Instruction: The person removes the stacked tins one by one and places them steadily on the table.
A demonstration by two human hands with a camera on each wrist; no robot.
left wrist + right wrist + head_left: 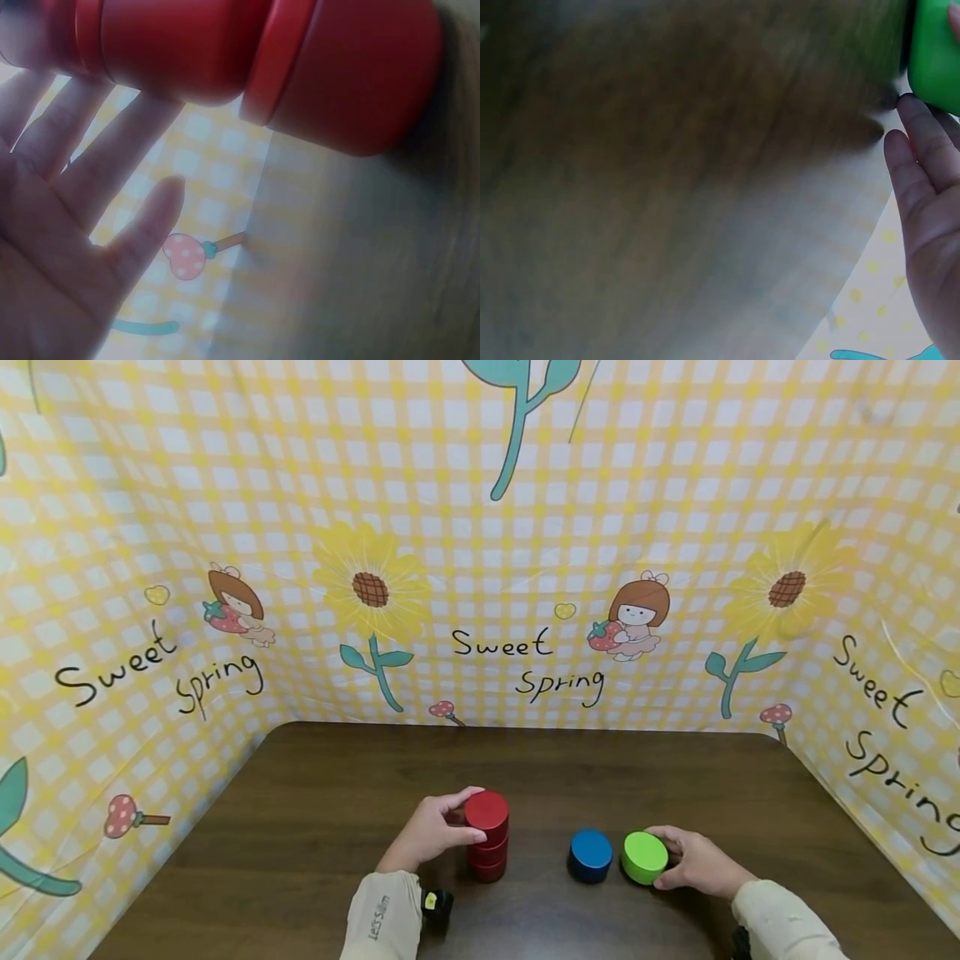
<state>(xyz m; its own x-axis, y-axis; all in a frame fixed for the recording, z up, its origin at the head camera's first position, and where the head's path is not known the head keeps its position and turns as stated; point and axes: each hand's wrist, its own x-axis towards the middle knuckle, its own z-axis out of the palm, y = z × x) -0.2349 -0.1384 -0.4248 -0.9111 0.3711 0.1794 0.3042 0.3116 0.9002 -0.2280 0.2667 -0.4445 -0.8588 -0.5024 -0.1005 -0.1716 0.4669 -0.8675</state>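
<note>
Three red cylindrical blocks stand in an upright stack left of the table's middle. My left hand grips the top red block between thumb and fingers. In the left wrist view the lower red block rests on the table, and fingers reach to the blocks above it. A green cylindrical block is held from its right side by my right hand, thumb in front and fingers behind. Just left of it stands a blue cylindrical block, which neither hand touches. The right wrist view catches only part of the green block.
The dark wooden table has rounded far corners. A yellow checked cloth with flowers and lettering hangs behind it and along both sides. A black strap device sits at the left wrist.
</note>
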